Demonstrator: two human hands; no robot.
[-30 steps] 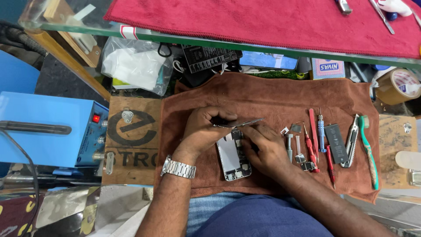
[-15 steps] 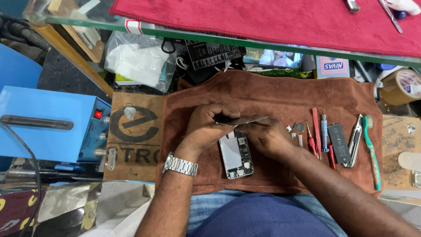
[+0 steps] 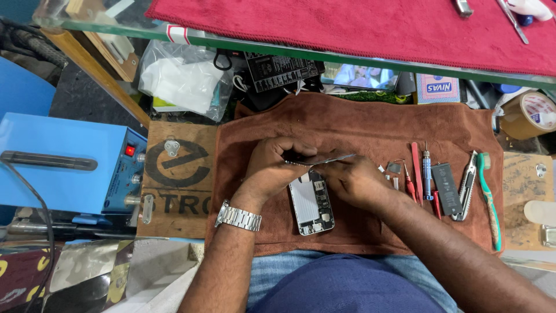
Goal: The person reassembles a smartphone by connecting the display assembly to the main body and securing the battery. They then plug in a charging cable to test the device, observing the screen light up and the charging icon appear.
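An opened phone body [image 3: 313, 207] lies on a brown towel [image 3: 359, 124], its inner parts facing up. My left hand [image 3: 277, 167], with a metal watch [image 3: 238, 218] on the wrist, and my right hand [image 3: 354, 182] meet over the phone's top end. Between them they grip a thin dark flat panel [image 3: 324, 157], seen nearly edge-on, just above the phone. The fingers hide the phone's top edge and where the panel meets it.
Right of my hands on the towel lie red screwdrivers [image 3: 416, 173], a blue screwdriver [image 3: 427, 174], a black battery [image 3: 447, 186], a utility knife [image 3: 467, 185] and a green toothbrush [image 3: 490, 200]. A blue machine [image 3: 63, 171] stands left, a tape roll [image 3: 530, 113] at the right, and a red cloth [image 3: 376, 29] on the glass shelf.
Both hands stay at the phone's top end with the thin panel between them. The view has shifted slightly; the tools have not moved.
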